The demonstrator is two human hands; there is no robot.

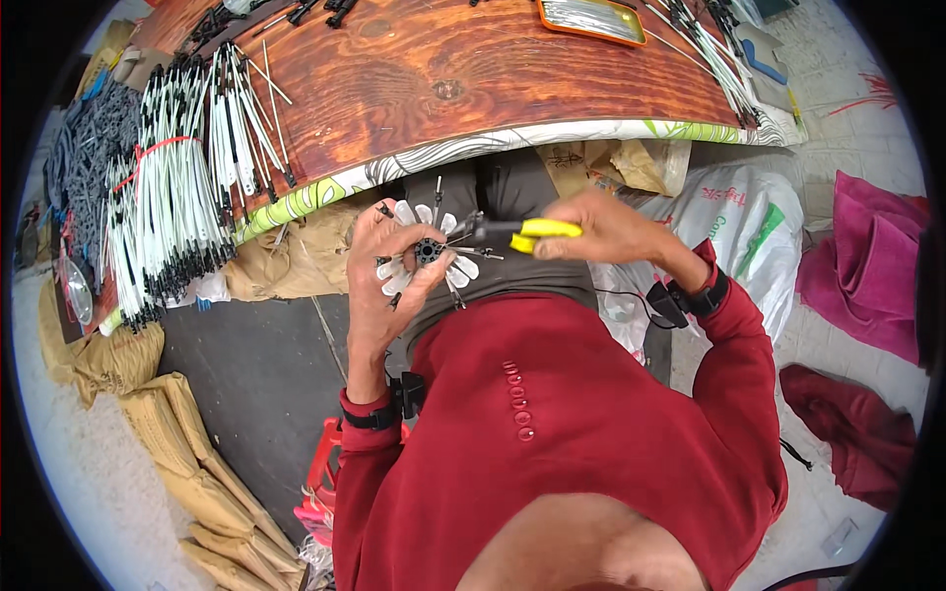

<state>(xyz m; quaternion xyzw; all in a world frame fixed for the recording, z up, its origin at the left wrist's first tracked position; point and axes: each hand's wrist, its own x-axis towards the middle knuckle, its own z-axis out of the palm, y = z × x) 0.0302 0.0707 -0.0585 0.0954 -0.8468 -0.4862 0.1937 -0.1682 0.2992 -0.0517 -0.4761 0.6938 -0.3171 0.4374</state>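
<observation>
Holding spoked hub [430,252], left hand [372,258]; right hand [603,227], seemingly pliers [545,229]

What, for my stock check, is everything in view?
table: one, brown, top
tray: one, orange, table's far side
rods: many, black-tipped white, table's left
heap: one, grey, far left
big plastic bag: one, whitish, right
paper bundles: several, brown, lower left
cloths: two, magenta and maroon, right
petalled piece: one, white and black, centre
tool: one, yellow-handled, centre right
sweatshirt: one, red, bottom centre
left fingers: several, around petalled piece
right fingers: some, around tool
</observation>
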